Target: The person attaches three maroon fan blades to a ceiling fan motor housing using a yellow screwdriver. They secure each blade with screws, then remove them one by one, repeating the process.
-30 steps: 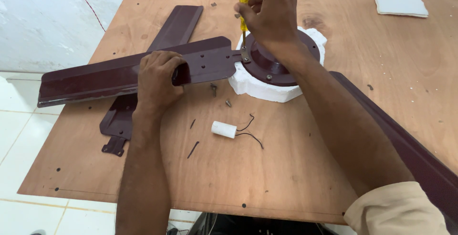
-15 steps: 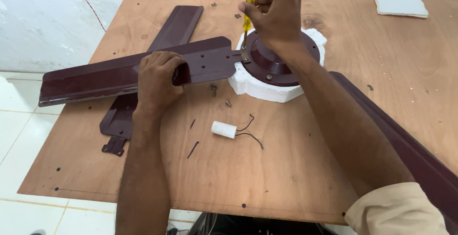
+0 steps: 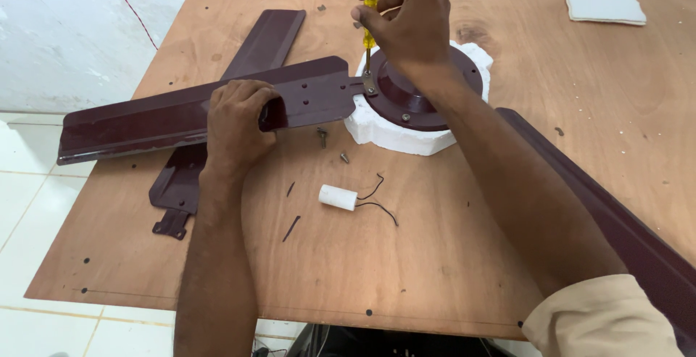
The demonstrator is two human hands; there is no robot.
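The right hand (image 3: 409,20) is pinching a yellow-handled screwdriver (image 3: 369,20) in its fingers, holding it upright with the tip meeting the bracket where the fan blade (image 3: 188,114) joins the dark motor hub (image 3: 417,92). The left hand (image 3: 235,121) is clamping down on that blade, whose long axis is running from the hub toward the tabletop's (image 3: 406,255) left edge.

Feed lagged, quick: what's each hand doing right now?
Left hand: closed, pressing down on the maroon fan blade.
Right hand: grip closed on the yellow-handled screwdriver, tip at the blade bracket.
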